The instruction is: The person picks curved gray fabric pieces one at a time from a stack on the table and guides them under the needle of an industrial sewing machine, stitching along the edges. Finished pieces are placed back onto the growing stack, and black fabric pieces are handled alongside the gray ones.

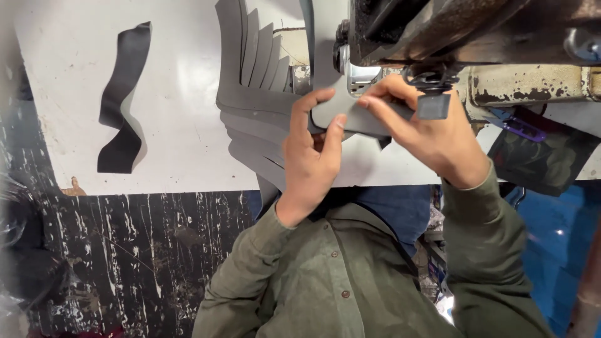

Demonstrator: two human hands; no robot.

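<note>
Both hands hold one grey curved leather piece (350, 119) under the head of a dark, worn sewing machine (438, 31). My left hand (310, 150) pinches the piece's near end between thumb and fingers. My right hand (426, 122) presses its right part down beside the machine's presser foot (433, 103). A fanned stack of several similar grey pieces (250, 94) lies just left of my left hand on the white table (175, 94).
A wavy black strip (122, 100) lies alone at the table's left. A dark bag (541, 159) hangs at the right below the machine. The table's near edge runs over a black speckled floor (138, 250); a blue surface (557, 231) shows at the right.
</note>
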